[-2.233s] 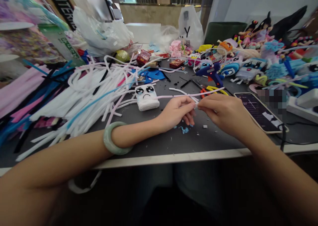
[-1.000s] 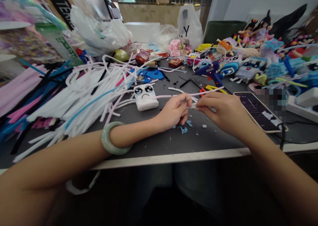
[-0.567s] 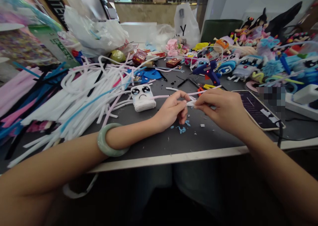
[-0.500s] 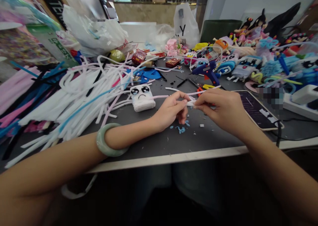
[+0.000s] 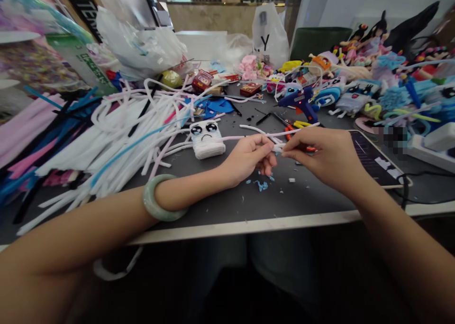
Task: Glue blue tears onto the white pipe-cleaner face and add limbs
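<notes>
Between my two hands is a short white pipe cleaner piece [image 5: 278, 147], largely covered by fingers. My left hand [image 5: 250, 159], with a green bangle [image 5: 152, 198] on its arm, pinches one end. My right hand [image 5: 316, 148] pinches the other end between thumb and forefinger. Left of my hands, a white square plush figure [image 5: 208, 143] with big eyes and a frown stands on the dark table mat [image 5: 220, 196]. A long pink pipe cleaner [image 5: 234, 137] runs from beside it behind my hands. Blue fuzz scraps [image 5: 262, 185] lie below my fingers.
Piles of white pipe cleaners [image 5: 106, 143] cover the left side. Behind my right hand lie a blue glue gun [image 5: 300, 103] and pliers with red and yellow handles [image 5: 302, 124]. A phone [image 5: 377, 160] and a power strip [image 5: 432, 146] sit at right, with finished dolls [image 5: 359, 96] behind.
The whole view has shifted slightly, so things appear a little further right. Both hands keep their pinch on the white piece, with hardly any change between them.
</notes>
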### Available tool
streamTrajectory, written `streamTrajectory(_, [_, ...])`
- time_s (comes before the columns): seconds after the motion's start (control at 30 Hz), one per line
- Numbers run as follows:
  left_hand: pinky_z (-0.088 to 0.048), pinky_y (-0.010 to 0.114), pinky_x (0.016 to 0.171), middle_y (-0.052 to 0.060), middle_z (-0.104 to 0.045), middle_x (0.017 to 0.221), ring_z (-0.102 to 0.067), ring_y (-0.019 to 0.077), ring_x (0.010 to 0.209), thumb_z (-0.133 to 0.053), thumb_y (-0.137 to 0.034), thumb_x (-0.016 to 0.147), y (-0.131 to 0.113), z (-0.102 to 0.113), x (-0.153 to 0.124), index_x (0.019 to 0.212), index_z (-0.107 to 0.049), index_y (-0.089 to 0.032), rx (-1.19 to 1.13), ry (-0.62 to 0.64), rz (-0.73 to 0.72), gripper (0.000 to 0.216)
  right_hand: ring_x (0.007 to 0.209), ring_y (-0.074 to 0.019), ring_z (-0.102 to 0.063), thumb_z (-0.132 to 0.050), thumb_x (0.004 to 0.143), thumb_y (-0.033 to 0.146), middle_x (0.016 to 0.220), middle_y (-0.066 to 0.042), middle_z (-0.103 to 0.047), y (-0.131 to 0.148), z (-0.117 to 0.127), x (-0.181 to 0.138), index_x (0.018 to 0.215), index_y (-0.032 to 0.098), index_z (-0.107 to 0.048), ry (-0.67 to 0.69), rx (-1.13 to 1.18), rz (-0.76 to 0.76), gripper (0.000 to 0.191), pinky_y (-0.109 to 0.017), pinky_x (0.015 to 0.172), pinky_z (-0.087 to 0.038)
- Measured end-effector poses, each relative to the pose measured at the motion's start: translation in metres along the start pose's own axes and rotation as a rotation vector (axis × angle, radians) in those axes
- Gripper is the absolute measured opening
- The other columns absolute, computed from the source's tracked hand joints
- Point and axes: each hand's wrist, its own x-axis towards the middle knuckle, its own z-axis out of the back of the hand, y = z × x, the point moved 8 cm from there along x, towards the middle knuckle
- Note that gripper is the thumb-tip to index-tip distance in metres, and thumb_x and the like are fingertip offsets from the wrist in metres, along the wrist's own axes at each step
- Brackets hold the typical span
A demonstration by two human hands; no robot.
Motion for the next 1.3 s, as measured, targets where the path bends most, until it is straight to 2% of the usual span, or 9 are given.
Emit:
streamTrajectory(0.13, [-0.042,0.015,0.044,-0.004,-0.065,0.061,-0.060,0.0062,0.043,-0.050,-0.018,0.102,-0.0002,-0.0011,-0.0007,0.083,-0.048,-0.017,0.005,0.012,0.005,0.020,0.070,-0.0153,-0.071,-0.071,0.083,0.010,0.082,0.000,-0.078,-0.0030,0.0025,0.0003,0.089,0.021,-0.075,-0.011,-0.023,-0.010,0.013,-0.025,0.067,-0.052])
streamTrajectory(0.27, [-0.038,0.014,0.042,-0.004,-0.065,0.059,-0.057,0.0048,0.041,-0.049,-0.018,0.103,-0.0003,-0.0016,-0.0005,0.080,-0.047,-0.017,0.016,0.017,0.002,0.022,0.072,-0.0172,-0.075,-0.074,0.083,0.011,0.088,-0.002,-0.080,-0.0042,0.0026,0.0002,0.105,0.020,-0.078,-0.025,-0.067,-0.010,0.024,-0.026,0.067,-0.053])
streamTrajectory(0.4, [-0.034,0.013,0.039,-0.004,-0.064,0.058,-0.052,0.0024,0.037,-0.050,-0.018,0.103,-0.0026,-0.0014,-0.0004,0.078,-0.046,-0.017,0.025,0.009,-0.010,0.025,0.080,-0.0206,-0.077,-0.072,0.086,0.014,0.091,-0.003,-0.081,0.0001,0.0017,-0.0007,0.098,0.020,-0.080,-0.034,-0.090,0.058,0.015,-0.028,0.070,-0.055])
streamTrajectory(0.53, [-0.034,0.014,0.039,-0.004,-0.064,0.057,-0.052,0.0024,0.037,-0.051,-0.018,0.102,-0.0042,-0.0016,-0.0007,0.077,-0.046,-0.017,0.034,0.006,-0.017,0.026,0.080,-0.0214,-0.077,-0.073,0.086,0.014,0.089,-0.004,-0.081,-0.0001,0.0032,-0.0013,0.096,0.020,-0.081,-0.034,-0.091,0.074,0.014,-0.029,0.069,-0.055])
streamTrajectory(1.07, [-0.036,0.014,0.040,-0.005,-0.063,0.058,-0.053,0.0029,0.039,-0.050,-0.020,0.103,-0.0039,-0.0018,-0.0012,0.077,-0.044,-0.018,0.059,0.002,-0.005,0.027,0.077,-0.0187,-0.076,-0.072,0.088,0.019,0.085,0.000,-0.081,-0.0015,0.0082,-0.0021,0.089,0.023,-0.080,-0.094,-0.098,0.049,0.008,-0.026,0.067,-0.052])
streamTrajectory(1.3, [-0.036,0.014,0.040,-0.004,-0.063,0.058,-0.054,0.0029,0.039,-0.049,-0.023,0.104,-0.0036,-0.0014,-0.0015,0.076,-0.045,-0.018,0.052,-0.006,-0.003,0.029,0.081,-0.0228,-0.076,-0.071,0.090,0.025,0.090,0.000,-0.081,-0.0066,0.0047,-0.0030,0.091,0.030,-0.080,-0.057,-0.111,-0.024,0.010,-0.033,0.070,-0.054])
